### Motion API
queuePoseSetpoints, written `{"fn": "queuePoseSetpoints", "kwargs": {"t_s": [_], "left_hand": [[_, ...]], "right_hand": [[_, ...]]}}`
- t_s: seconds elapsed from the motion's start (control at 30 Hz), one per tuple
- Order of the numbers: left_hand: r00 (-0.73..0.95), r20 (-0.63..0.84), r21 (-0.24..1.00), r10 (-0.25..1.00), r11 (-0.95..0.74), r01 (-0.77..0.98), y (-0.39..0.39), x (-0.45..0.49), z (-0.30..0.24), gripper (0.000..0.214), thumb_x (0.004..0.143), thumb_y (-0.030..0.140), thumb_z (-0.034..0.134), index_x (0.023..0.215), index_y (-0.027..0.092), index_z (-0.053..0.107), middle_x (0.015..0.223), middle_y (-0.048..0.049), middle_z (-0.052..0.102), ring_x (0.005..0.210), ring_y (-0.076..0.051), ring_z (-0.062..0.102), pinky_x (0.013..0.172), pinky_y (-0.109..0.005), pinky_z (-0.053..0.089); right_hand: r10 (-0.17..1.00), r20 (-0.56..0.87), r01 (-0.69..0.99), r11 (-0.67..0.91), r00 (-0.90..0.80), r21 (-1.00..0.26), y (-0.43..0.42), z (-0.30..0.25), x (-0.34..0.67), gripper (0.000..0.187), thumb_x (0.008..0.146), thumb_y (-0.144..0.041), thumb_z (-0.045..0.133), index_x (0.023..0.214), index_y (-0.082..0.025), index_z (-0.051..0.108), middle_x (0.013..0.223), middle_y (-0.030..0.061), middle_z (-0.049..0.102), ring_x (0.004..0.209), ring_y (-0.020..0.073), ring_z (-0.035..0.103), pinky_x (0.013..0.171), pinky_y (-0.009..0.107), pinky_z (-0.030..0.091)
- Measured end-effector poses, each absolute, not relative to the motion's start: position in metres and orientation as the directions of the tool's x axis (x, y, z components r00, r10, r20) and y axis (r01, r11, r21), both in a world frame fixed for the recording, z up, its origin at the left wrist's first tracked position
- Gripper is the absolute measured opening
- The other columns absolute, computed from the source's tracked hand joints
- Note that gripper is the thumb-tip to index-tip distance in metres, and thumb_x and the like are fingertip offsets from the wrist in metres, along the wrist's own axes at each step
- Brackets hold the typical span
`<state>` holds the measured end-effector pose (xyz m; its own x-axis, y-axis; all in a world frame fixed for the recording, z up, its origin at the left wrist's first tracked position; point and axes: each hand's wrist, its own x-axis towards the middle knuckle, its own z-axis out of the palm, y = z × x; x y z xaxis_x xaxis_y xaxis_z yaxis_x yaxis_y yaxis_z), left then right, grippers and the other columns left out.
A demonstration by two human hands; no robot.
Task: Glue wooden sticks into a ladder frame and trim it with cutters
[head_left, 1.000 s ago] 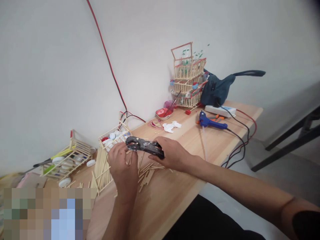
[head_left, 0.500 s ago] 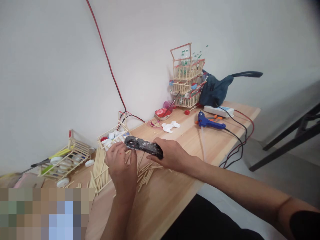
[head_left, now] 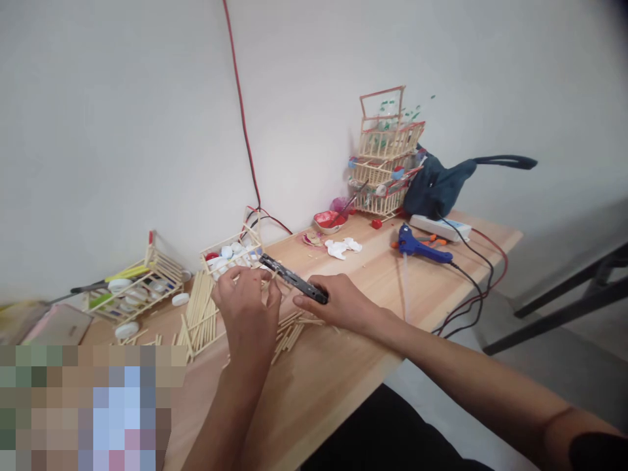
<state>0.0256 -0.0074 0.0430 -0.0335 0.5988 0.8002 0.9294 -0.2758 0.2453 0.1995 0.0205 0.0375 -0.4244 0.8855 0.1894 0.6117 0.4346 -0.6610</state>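
Observation:
My right hand [head_left: 341, 302] is wrapped around one end of a black, narrow hand tool [head_left: 294, 280] with pale smears on it. The tool is tilted, its far end pointing up and left over the table. Close beside that far end, my left hand [head_left: 248, 301] has its fingers curled in and its thumb raised; anything between them is hidden. Below and behind the hands lie loose thin wooden sticks [head_left: 289, 335] and a bundle of longer sticks [head_left: 202, 304].
Stick baskets with bottle caps [head_left: 230, 255] stand at the left, and a stacked stick rack [head_left: 385, 170] at the back. A red paint dish [head_left: 330, 222], white tissue [head_left: 342, 247], blue glue gun [head_left: 424, 248], power strip [head_left: 440, 227] and dark bag [head_left: 436, 186] are farther right.
My right hand has turned the black tool so its narrow edge shows instead of its round opening. My view has shifted slightly left, moving the scene rightward.

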Motion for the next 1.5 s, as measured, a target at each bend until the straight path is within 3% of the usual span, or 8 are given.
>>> {"fn": "queuePoseSetpoints", "kwargs": {"t_s": [0.27, 0.47, 0.97, 1.17, 1.5], "left_hand": [[-0.032, 0.832, 0.216, 0.554, -0.270, 0.938, -0.009, 0.024, 0.048, 0.011, 0.083, 0.015, 0.056, 0.087, 0.019, 0.065, 0.087, -0.0082, 0.064, 0.100, -0.027, 0.053, 0.089, -0.045, 0.034], [0.010, 0.849, 0.163, 0.529, -0.279, 0.946, -0.010, 0.024, 0.049, 0.010, 0.085, 0.016, 0.056, 0.088, 0.018, 0.065, 0.083, -0.0070, 0.066, 0.099, -0.027, 0.052, 0.089, -0.044, 0.034], [0.095, 0.847, 0.090, 0.524, -0.316, 0.944, -0.014, 0.024, 0.052, 0.011, 0.087, 0.017, 0.055, 0.080, 0.020, 0.063, 0.082, -0.0021, 0.069, 0.100, -0.026, 0.051, 0.091, -0.045, 0.031], [0.166, 0.871, -0.018, 0.463, -0.307, 0.952, -0.014, 0.024, 0.052, 0.008, 0.086, 0.016, 0.058, 0.080, 0.019, 0.063, 0.085, -0.0042, 0.071, 0.099, -0.026, 0.052, 0.090, -0.046, 0.034], [0.194, 0.873, -0.042, 0.448, -0.326, 0.944, -0.015, 0.024, 0.051, 0.010, 0.087, 0.016, 0.059, 0.077, 0.019, 0.060, 0.087, -0.0039, 0.070, 0.098, -0.026, 0.053, 0.084, -0.042, 0.038]], "right_hand": [[0.868, 0.061, 0.462, 0.321, -0.493, -0.827, 0.017, 0.036, 0.197, 0.050, 0.088, -0.062, 0.046, 0.070, -0.017, 0.057, 0.062, 0.0012, 0.061, 0.056, 0.0115, 0.053, 0.053, 0.022, 0.035], [0.830, 0.013, 0.410, 0.288, -0.557, -0.865, 0.017, 0.037, 0.199, 0.053, 0.089, -0.065, 0.042, 0.077, -0.016, 0.059, 0.067, 0.0017, 0.062, 0.058, 0.0106, 0.055, 0.055, 0.021, 0.039], [0.846, 0.036, 0.420, 0.302, -0.533, -0.856, 0.012, 0.039, 0.197, 0.053, 0.090, -0.064, 0.041, 0.072, -0.016, 0.056, 0.062, 0.0009, 0.057, 0.057, 0.0107, 0.052, 0.055, 0.022, 0.036], [0.856, 0.061, 0.472, 0.341, -0.514, -0.813, 0.011, 0.039, 0.197, 0.054, 0.090, -0.065, 0.039, 0.075, -0.016, 0.057, 0.067, 0.0014, 0.059, 0.062, 0.0121, 0.052, 0.057, 0.023, 0.034], [0.877, 0.104, 0.503, 0.362, -0.470, -0.785, 0.009, 0.034, 0.195, 0.051, 0.089, -0.065, 0.040, 0.077, -0.017, 0.052, 0.070, -0.0011, 0.052, 0.064, 0.0118, 0.046, 0.058, 0.024, 0.031]]}}
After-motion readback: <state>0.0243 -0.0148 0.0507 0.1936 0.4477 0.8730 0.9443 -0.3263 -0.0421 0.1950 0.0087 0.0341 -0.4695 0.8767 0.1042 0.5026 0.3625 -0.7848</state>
